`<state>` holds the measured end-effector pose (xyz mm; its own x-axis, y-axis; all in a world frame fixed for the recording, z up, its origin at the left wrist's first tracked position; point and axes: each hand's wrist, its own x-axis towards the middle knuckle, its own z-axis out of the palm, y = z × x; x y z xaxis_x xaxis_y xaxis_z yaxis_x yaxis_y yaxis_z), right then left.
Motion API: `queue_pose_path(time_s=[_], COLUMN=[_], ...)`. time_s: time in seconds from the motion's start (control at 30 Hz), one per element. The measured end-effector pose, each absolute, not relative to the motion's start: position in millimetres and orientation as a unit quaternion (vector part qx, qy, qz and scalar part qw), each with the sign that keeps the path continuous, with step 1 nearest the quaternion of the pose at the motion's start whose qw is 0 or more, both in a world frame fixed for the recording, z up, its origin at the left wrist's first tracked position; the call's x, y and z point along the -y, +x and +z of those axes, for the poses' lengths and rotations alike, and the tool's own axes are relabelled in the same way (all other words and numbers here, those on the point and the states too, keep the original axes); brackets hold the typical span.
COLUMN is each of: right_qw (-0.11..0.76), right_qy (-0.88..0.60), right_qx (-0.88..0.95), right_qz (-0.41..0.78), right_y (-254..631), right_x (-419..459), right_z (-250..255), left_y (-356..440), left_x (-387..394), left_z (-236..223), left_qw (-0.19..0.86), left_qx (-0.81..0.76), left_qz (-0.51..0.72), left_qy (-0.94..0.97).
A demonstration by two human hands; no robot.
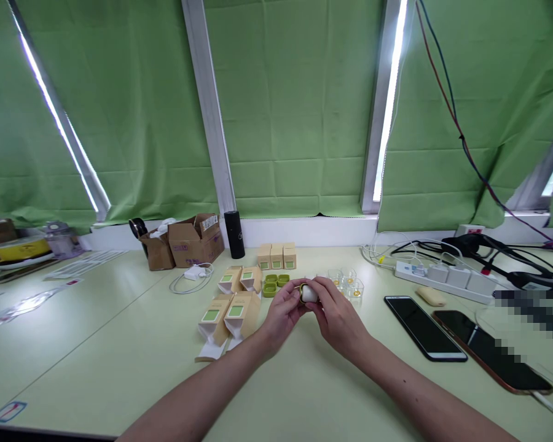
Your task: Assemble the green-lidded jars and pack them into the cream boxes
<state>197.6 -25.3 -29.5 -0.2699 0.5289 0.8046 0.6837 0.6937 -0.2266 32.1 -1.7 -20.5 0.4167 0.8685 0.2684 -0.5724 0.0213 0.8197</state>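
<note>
Both hands meet over the middle of the pale green table (120, 344). My left hand (283, 313) and my right hand (334, 310) pinch a small white piece with a green rim (308, 293) between their fingertips. Just behind it lie several green trays (274, 285) and several small clear cups with yellow bits (348, 282). To the left lie open tan cartons with green labels (228, 310), and three closed tan cartons (277, 256) stand further back.
Two dark phones (424, 328) lie at the right, beside a white power strip (445, 274) with cables and a black headset (488, 248). A black cylinder (234, 234) and brown cardboard boxes (191, 240) stand at the back left. Green curtains cover the windows.
</note>
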Motion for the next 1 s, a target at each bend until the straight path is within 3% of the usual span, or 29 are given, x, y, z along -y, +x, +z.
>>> queue_pose_path(time_s=[0.43, 0.83, 1.0], right_qw=[0.488, 0.53, 0.592], right_qy=[-0.375, -0.428, -0.395], right_qx=[0.786, 0.721, 0.637], right_qz=[-0.059, 0.126, 0.297], right_y=[198.7, 199.0, 199.5], right_x=[28.0, 26.7, 16.5], right_z=[-27.0, -24.2, -24.1], left_y=[30.9, 25.3, 21.2], left_x=[0.3, -4.6, -9.3], left_z=[-20.1, -14.4, -16.4], left_qw=[0.68, 0.613, 0.479], left_qx=[-0.176, -0.289, -0.351], left_qz=[0.51, 0.471, 0.52], left_qy=[0.497, 0.565, 0.615])
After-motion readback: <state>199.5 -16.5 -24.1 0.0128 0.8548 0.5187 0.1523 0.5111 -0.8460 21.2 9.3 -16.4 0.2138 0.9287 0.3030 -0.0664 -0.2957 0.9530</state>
